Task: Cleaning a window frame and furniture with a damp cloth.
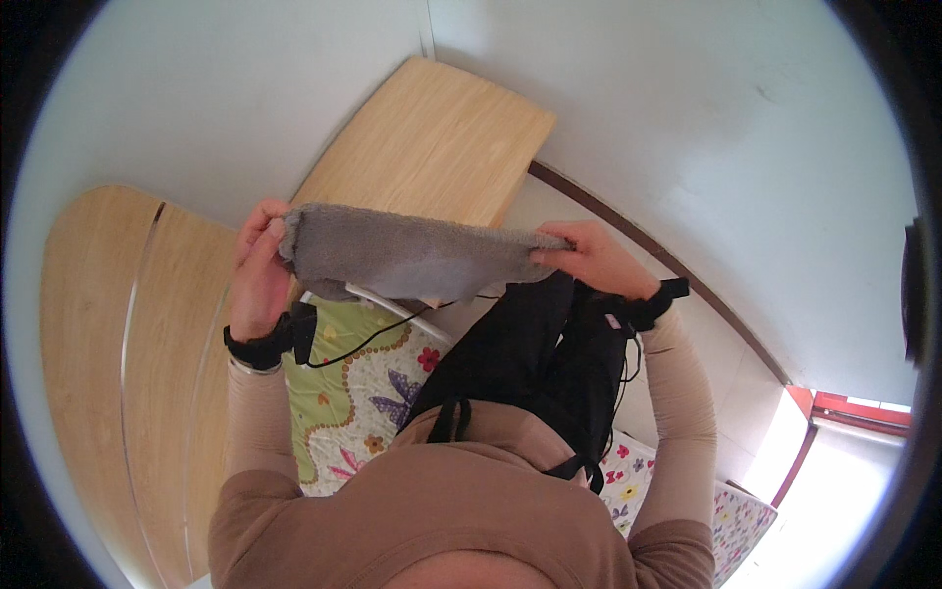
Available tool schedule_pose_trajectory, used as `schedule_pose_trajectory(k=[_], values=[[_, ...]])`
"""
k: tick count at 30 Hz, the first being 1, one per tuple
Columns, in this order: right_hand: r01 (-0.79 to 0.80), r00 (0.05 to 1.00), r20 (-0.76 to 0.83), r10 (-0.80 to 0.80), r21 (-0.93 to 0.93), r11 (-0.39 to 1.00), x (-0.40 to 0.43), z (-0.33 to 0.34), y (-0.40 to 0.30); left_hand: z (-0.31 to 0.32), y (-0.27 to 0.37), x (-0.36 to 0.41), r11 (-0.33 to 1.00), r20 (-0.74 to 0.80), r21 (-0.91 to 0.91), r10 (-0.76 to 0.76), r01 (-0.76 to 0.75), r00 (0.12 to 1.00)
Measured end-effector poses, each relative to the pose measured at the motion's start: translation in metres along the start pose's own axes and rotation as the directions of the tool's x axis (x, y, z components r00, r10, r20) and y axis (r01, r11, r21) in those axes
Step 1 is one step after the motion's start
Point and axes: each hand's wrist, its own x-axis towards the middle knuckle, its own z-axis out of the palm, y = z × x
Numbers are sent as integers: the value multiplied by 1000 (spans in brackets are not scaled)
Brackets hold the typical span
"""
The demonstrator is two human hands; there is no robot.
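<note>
A grey terry cloth (405, 250), which looks folded lengthwise, is stretched between my two hands above my lap. My left hand (259, 269) pinches its left end, thumb on the near face. At the other end, the fingers of my right hand (585, 258) grip the cloth's narrower edge. The lower border hangs loose in the middle and hides part of what lies under it. Both wrists wear black straps, with a thin black cable (375, 339) running from the left one.
Beyond the cloth stands a light wood cabinet top (441, 140) against the wall. A wooden headboard (96, 353) with metal strips is at the left. I sit on a bed with a flowered sheet (368, 397). Pale floor tiles (544, 199) show at the right, and a bright doorway (831, 478) lies lower right.
</note>
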Motion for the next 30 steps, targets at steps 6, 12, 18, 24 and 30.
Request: schedule_pose_trajectory(k=[6,12,18,24,30], values=[[126,971,-191,-142,-96,987,32,-30,-19,-7,4,12,996,-95,65,73,-67,993],[125,855,-420,-304,-401,907,130,-41,25,-45,-43,102,981,-101,179,93,-74,991],[-9,980,-122,-157,-818,575,118,13,98,-83,-137,81,735,50,669,-199,115,979],[-200,968,-251,22,-714,671,58,32,165,-86,-163,44,690,26,691,-322,216,946],[-389,862,-402,308,-136,911,90,68,191,-78,-203,53,526,-27,843,-173,116,985]])
